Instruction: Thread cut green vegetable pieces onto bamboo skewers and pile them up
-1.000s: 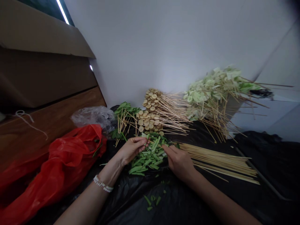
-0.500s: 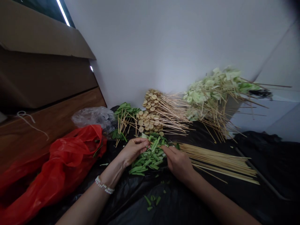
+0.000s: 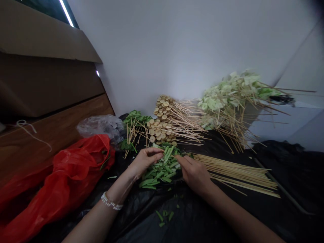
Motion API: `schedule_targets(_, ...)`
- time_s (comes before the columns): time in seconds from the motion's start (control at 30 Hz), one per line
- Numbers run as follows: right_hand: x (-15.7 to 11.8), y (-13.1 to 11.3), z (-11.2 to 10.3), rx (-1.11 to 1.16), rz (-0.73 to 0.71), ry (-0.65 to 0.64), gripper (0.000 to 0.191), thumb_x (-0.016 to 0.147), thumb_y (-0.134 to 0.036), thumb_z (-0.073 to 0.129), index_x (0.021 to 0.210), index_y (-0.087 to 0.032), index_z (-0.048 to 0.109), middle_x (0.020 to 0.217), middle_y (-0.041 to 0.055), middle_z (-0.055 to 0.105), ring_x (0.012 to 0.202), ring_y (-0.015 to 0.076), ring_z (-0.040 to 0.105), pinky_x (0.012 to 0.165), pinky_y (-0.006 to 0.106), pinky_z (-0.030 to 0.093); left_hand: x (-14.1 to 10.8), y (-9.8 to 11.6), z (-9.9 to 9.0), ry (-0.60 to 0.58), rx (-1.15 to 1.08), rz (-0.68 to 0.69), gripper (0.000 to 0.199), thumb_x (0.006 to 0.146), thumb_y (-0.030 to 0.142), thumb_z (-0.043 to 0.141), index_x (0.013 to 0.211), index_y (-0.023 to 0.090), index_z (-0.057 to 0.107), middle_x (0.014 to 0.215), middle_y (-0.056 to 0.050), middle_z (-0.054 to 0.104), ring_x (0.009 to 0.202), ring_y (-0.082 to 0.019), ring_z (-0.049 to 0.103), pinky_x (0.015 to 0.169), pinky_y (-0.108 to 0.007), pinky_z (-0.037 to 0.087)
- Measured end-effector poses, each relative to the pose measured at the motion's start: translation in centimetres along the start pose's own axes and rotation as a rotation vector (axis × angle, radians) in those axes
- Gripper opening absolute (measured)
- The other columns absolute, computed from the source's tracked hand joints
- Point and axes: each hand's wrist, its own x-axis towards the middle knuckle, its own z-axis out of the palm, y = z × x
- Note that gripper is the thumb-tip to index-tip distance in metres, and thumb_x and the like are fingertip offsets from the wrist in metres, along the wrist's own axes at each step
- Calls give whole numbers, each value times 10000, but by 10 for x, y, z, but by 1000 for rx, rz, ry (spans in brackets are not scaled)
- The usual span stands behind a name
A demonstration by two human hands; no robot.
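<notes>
A heap of cut green vegetable strips (image 3: 159, 173) lies on black plastic sheeting in front of me, and both my hands are over it. My left hand (image 3: 145, 162), with a beaded bracelet at the wrist, comes in from the left with thumb and forefinger pinched together at the heap's upper edge. What sits in that pinch is too dim to make out. Opposite it, my right hand (image 3: 193, 172) is closed, its fingertips at the heap's right side; its grip is hidden. Beside the right hand lies a spread of bare bamboo skewers (image 3: 240, 172).
Behind the heap are skewered potato-like slices (image 3: 163, 130), skewered green strips (image 3: 136, 118) and skewered cabbage leaves (image 3: 225, 92) against the white wall. To the left lie a red plastic bag (image 3: 76, 162), a clear bag (image 3: 101, 126) and a cardboard box (image 3: 45, 81).
My left hand has shifted very slightly, and its fingertips are a little closer to the strips. My right hand has moved slightly right. The heap looks much the same.
</notes>
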Motion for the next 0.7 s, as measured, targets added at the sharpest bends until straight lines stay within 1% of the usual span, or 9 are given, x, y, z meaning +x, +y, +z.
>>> schedule_targets(0.07, 1, 5, -2, 10, 22, 14, 360, 875, -109, 408, 1175, -144, 606, 828, 55, 660, 705, 149, 615, 637, 234, 454, 0, 2, -6, -66, 194, 51, 275, 611, 369, 788, 757, 147, 719, 700, -13, 672, 623, -113, 544, 611, -222, 407)
schedule_targets(0.13, 2, 8, -2, 20, 42, 15, 352, 881, -116, 408, 1166, -142, 611, 834, 61, 661, 729, 151, 619, 662, 232, 461, -1, 2, -12, -184, 428, 80, 233, 638, 365, 758, 661, 143, 693, 617, 0, 638, 585, -116, 529, 580, -219, 388)
schedule_targets(0.2, 2, 10, -2, 23, 47, 6, 352, 882, -115, 403, 1162, -143, 614, 835, 64, 661, 737, 151, 618, 672, 232, 462, -3, 1, -18, -293, 652, 83, 217, 656, 365, 734, 638, 153, 689, 579, 11, 617, 552, -115, 514, 536, -214, 354)
schedule_targets(0.3, 2, 9, -1, 18, 39, -1, 358, 878, -112, 398, 1161, -142, 615, 836, 64, 662, 731, 153, 616, 668, 236, 456, -5, -1, -21, -361, 865, 106, 196, 632, 368, 744, 673, 179, 708, 603, 14, 624, 570, -126, 533, 512, -211, 324)
schedule_targets(0.37, 2, 8, -1, 15, 40, -4, 362, 876, -109, 398, 1162, -141, 616, 834, 60, 661, 715, 153, 616, 652, 239, 451, -7, 0, -20, -385, 950, 161, 180, 604, 345, 760, 687, 191, 716, 643, 12, 634, 601, -132, 547, 522, -210, 327)
schedule_targets(0.43, 2, 7, -1, 13, 39, -3, 359, 877, -113, 400, 1161, -140, 617, 826, 56, 659, 702, 156, 617, 637, 246, 448, -9, 2, -18, -400, 996, 217, 139, 616, 308, 747, 688, 194, 715, 677, 8, 638, 626, -133, 552, 542, -208, 340)
schedule_targets(0.5, 2, 7, -1, 17, 38, -2, 357, 876, -115, 403, 1160, -141, 619, 822, 54, 658, 702, 161, 618, 630, 250, 447, -10, 3, -16, -400, 988, 244, 106, 654, 282, 710, 702, 188, 712, 710, 0, 643, 650, -132, 556, 568, -204, 360)
schedule_targets(0.6, 2, 8, -1, 21, 38, 1, 356, 871, -114, 411, 1158, -145, 620, 829, 55, 658, 705, 160, 620, 632, 250, 446, -9, 4, -14, -366, 887, 242, 134, 714, 282, 656, 761, 168, 707, 754, -13, 657, 679, -132, 571, 610, -206, 398)
schedule_targets(0.7, 2, 9, -1, 15, 43, 5, 345, 883, -128, 415, 1160, -149, 619, 816, 52, 657, 699, 156, 618, 633, 247, 444, -5, 2, -14, -280, 732, 239, 170, 761, 295, 621, 814, 153, 698, 781, -22, 678, 718, -139, 594, 664, -222, 431)
